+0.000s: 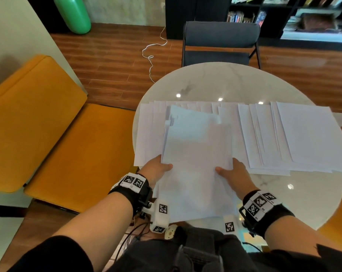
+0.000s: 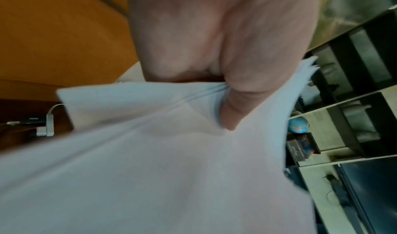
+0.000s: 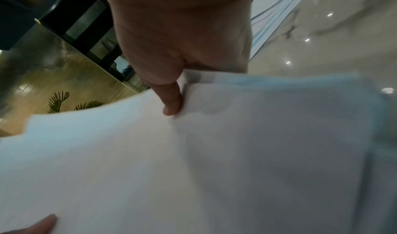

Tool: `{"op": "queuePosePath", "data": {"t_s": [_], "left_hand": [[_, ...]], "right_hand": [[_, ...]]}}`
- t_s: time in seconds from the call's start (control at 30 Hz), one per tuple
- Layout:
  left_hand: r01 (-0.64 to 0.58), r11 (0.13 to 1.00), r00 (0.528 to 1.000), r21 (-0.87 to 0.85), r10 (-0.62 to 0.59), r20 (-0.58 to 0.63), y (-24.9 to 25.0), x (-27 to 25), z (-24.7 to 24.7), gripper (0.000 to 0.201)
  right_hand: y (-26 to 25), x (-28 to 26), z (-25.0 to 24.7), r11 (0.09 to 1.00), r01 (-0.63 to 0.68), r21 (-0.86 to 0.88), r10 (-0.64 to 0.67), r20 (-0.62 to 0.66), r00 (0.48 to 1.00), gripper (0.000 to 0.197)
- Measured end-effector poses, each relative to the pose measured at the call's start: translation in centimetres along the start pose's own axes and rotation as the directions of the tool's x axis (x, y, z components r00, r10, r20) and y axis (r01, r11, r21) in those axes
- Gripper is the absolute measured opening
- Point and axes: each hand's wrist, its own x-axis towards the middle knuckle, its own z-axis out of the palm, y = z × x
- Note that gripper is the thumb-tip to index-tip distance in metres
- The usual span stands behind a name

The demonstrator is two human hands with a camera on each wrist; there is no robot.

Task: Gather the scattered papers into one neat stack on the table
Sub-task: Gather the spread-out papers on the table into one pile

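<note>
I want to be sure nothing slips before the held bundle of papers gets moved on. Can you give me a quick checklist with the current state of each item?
1. Left hand grips the held bundle at its left edge, thumb on top: ok.
2. Right hand grips the right edge, thumb on top: ok.
3. Bundle edges squared: not ok, the far edges are staggered.
4. All sheets gathered: not ok, the fanned papers on the right still lie on the table.
5. Fingers under the bundle: cannot tell, hidden by paper.
</note>
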Motion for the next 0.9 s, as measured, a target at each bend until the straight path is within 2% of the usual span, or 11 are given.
{"op": "queuePosePath", "data": {"t_s": [0.03, 0.1, 0.17, 0.23, 0.3, 0.37, 0.43, 0.53, 0.67, 0.8, 0.9], "left_hand": [[-0.027, 1.0, 1.0, -0.012, 0.027, 0.002, 0.2, -0.2, -0.4, 0.056], [-0.037, 0.994, 0.999, -0.098, 0.04, 0.034, 0.7, -0.6, -1.3, 0.048], [-0.017, 0.978, 0.998, -0.208, 0.029, 0.054, 1.2, -1.0, -2.1, 0.039], [-0.01, 0.956, 0.996, -0.293, 0.037, 0.086, 1.8, -1.6, -2.4, 0.039], [-0.005, 0.959, 0.99, -0.282, 0.044, 0.132, 2.4, -1.9, -2.1, 0.039], [-0.014, 0.98, 0.986, -0.197, 0.046, 0.159, 3.0, -2.0, -1.3, 0.03], [-0.032, 0.992, 0.992, -0.122, 0.046, 0.113, 3.4, -1.7, -0.4, 0.036], [-0.042, 0.989, 0.997, -0.144, 0.051, 0.055, 3.5, -1.3, 0.4, 0.044], [-0.053, 0.989, 0.99, -0.141, 0.07, 0.12, 4.4, -1.5, 3.0, 0.041], [-0.145, 0.988, 0.988, -0.061, 0.147, 0.043, 5.0, -0.1, 6.0, 0.064], [-0.121, 0.987, 0.992, -0.105, 0.122, 0.006, 5.5, 0.9, 8.6, 0.045]], "right_hand": [[0.4, 0.4, 0.0, 1.0, -0.007, 0.016, 0.007, -0.027, 1.0, 0.065], [0.8, 0.8, -0.1, 0.985, -0.012, 0.175, 0.017, -0.026, 1.0, 0.093], [0.8, 0.8, -0.3, 0.932, -0.011, 0.363, -0.01, 0.056, 0.998, 0.103], [0.3, 0.6, -0.5, 0.884, -0.032, 0.466, -0.071, 0.201, 0.977, 0.097], [-0.7, 0.1, -0.5, 0.874, -0.057, 0.483, -0.112, 0.313, 0.943, 0.083], [-1.4, -0.1, -0.4, 0.888, -0.045, 0.457, -0.122, 0.329, 0.936, 0.074], [-1.7, -0.1, -0.6, 0.907, -0.011, 0.422, -0.104, 0.249, 0.963, 0.063], [-1.6, -0.1, -2.3, 0.899, 0.031, 0.437, -0.088, 0.113, 0.99, 0.052], [-1.3, -0.6, -5.5, 0.915, 0.081, 0.396, -0.091, 0.005, 0.996, 0.04], [0.2, 0.7, -8.3, 0.951, 0.092, 0.294, -0.058, -0.124, 0.991, 0.034], [2.3, 2.1, -11.9, 0.977, 0.081, 0.198, -0.036, -0.222, 0.974, 0.022]]}}
